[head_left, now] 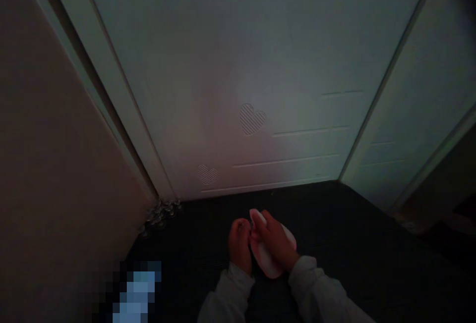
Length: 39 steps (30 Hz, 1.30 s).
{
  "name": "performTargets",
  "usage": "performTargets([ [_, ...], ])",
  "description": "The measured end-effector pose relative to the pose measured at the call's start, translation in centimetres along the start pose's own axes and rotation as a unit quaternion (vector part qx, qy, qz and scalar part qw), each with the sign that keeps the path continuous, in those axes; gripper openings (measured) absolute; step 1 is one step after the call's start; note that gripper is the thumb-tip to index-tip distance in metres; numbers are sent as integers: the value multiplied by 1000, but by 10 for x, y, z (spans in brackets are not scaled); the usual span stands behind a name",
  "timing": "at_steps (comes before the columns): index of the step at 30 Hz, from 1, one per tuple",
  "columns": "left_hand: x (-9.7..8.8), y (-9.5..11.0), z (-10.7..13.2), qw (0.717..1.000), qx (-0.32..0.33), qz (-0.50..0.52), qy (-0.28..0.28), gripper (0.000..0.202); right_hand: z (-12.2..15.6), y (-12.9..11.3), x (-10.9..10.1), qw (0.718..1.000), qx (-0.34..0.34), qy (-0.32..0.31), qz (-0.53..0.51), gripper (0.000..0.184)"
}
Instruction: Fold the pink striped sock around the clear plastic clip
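Observation:
A flat, rounded pink-and-white item [268,264] is under and in my right hand [275,242], whose fingers are closed over its upper part. The item's pink edge shows around the hand, but the dim light hides what kind of thing it is. Just left of it, my left hand [240,242] is curled, its fingertips close to the item's upper left edge. Whatever those fingers hold is too small and dark to make out. Both hands are low over a dark surface [208,283].
A heap of small shiny metal-looking pieces [159,214] lies in the far left corner of the surface. Behind stands a pale panel [208,65] with engraved hearts and lines. A brown wall [55,154] bounds the left side. A pixelated bright object [136,293] lies lower left.

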<state>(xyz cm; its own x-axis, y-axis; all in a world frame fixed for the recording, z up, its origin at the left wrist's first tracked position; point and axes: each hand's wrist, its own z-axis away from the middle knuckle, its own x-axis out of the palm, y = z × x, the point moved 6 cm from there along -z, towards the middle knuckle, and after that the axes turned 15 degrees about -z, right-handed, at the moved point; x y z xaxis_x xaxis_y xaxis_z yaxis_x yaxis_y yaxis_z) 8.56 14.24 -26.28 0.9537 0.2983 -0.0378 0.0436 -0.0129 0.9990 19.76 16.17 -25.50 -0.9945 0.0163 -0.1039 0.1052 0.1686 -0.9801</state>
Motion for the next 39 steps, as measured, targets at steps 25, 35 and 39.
performTargets([
  [25, -3, -9, -13, 998, -36, 56, -17, 19, 0, -7, -1, 998, -56, -18, -32, 20],
  [35, -2, -19, -26, 992, -32, 102, -72, 21, -3, -5, -3, 994, -45, 1, -103, 22],
  [39, 1, -17, -24, 988, -47, 106, -99, 24, -2, -7, -5, 995, -45, 13, -91, 22],
])
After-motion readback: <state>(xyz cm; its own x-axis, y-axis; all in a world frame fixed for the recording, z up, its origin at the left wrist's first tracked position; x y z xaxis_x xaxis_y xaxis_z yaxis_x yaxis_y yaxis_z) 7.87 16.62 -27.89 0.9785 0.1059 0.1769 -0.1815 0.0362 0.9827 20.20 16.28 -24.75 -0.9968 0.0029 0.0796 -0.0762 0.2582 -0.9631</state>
